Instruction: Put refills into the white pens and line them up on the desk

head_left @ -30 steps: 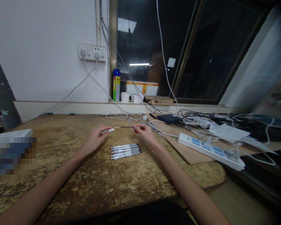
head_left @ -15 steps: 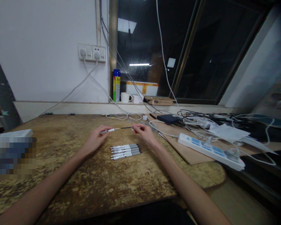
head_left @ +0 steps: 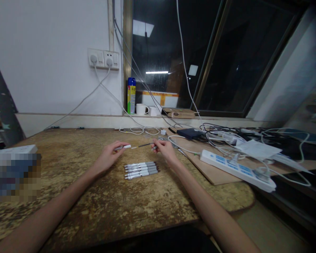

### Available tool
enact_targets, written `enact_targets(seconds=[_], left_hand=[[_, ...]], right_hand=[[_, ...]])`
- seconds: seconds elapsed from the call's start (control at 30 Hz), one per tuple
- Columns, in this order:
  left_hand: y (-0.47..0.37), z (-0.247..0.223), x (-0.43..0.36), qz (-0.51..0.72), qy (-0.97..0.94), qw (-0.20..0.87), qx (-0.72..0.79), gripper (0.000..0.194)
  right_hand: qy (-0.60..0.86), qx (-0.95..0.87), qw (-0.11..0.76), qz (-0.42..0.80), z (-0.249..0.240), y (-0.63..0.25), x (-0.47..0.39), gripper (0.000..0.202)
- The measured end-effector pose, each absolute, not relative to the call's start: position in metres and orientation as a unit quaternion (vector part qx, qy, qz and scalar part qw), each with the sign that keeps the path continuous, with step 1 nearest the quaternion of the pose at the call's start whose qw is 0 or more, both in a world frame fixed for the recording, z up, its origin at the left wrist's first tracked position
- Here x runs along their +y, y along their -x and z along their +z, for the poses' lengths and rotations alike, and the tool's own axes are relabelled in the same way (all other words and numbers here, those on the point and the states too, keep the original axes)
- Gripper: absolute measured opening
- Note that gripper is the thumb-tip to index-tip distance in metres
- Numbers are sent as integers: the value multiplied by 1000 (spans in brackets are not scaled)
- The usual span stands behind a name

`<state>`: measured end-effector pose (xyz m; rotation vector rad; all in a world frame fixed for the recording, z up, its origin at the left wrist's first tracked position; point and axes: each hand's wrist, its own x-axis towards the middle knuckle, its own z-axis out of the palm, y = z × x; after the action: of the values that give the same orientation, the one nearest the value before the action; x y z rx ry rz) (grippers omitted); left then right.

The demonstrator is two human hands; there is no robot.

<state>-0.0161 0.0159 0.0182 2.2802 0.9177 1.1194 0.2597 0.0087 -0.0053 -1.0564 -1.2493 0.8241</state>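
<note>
My left hand (head_left: pixel 113 151) is closed on a white and grey pen barrel (head_left: pixel 126 146), its open end facing right. Opposite it, my right hand (head_left: pixel 162 147) pinches a thin dark pen refill (head_left: pixel 144 144), which points left toward the barrel; a small gap lies between the two. Something small and pale also shows at my right fingertips, too small to make out. Below and between my hands, several white and grey pens (head_left: pixel 140 170) lie side by side on the worn wooden table (head_left: pixel 116 207).
A white power strip (head_left: pixel 237 170) rests on a brown board (head_left: pixel 210 172) at the right, among tangled cables and a black box (head_left: pixel 189 134). A white mug (head_left: pixel 141 109) and a spray can (head_left: pixel 131 96) stand on the sill. A blurred-out object is at far left.
The refill has come apart from the barrel, leaving a gap. My right hand has shifted slightly right, and the barrel in my left hand has moved a little to the right.
</note>
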Motion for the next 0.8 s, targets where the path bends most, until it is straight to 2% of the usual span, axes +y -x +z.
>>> enact_targets(seconds=[0.43,0.8], left_hand=[[12,23,10,400,-819,257,322,32],[14,21,12,399,-825,241,321,34]], right_hand=[[479,-541,607,331,-6,-265,9,47],[481,-552,606,312,-4,-263,7,48]])
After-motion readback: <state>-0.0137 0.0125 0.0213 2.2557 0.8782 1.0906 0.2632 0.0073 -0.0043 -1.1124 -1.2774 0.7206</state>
